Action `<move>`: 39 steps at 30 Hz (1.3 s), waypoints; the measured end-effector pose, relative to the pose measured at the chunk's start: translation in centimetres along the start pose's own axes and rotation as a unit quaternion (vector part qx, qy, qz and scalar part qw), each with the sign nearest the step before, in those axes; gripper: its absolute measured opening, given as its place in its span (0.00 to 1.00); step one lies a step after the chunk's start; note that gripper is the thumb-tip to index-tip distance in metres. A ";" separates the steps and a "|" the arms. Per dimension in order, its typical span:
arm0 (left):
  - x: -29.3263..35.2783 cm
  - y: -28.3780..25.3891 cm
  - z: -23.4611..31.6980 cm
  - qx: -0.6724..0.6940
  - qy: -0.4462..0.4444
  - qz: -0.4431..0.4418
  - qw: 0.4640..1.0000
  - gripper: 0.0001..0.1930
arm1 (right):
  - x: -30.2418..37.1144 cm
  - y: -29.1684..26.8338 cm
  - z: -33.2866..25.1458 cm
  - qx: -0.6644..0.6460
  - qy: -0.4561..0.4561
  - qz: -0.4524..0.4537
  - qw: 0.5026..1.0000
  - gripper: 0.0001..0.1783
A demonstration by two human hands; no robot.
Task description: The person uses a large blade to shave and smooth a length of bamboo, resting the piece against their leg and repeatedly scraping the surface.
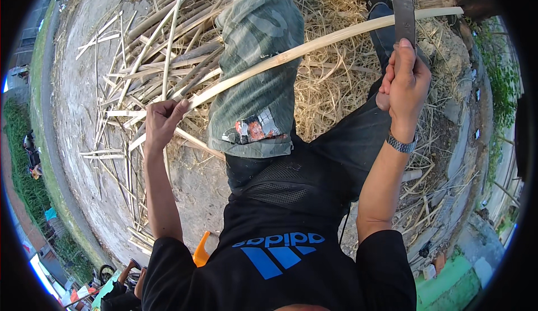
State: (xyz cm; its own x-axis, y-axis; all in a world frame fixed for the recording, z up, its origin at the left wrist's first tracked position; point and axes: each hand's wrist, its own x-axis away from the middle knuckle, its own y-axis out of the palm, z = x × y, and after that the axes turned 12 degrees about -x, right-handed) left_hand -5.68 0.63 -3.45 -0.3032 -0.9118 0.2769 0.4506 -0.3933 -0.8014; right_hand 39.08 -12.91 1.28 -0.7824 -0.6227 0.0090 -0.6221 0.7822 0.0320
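A long pale strip of split bamboo [314,44] slants across my lap, over the camouflage cloth [258,92] that covers one leg. My left hand [163,121] is closed around its near-left end, thumb pressed along the top. In my right hand [404,81] is a knife with a long, broad dark blade [402,5]. Its rounded handle end shows below my fist, and my thumb lies against the base of the blade. The blade points away from me and crosses in front of the strip near its far-right end. Whether the two touch I cannot tell.
Bamboo poles and split strips [185,28] lie heaped at the far left, with loose strips along the ground beside my left arm. Curly shavings [330,95] cover the ground between my legs. An orange plastic piece [201,249] is near my left elbow. People sit at lower left.
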 end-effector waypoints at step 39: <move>-1.0 0.0 2.7 0.122 -0.090 -0.154 0.976 0.29 | 1.9 1.3 7.9 0.075 -0.018 -0.087 0.993 0.30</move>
State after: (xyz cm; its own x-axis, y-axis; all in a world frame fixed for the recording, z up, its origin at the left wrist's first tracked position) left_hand -3.13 1.19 -2.31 -0.3127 -0.7428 0.5920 0.5543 -0.6488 -0.5213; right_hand 36.51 -12.93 -6.51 -0.6617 -0.7495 -0.0201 -0.7428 0.6589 -0.1186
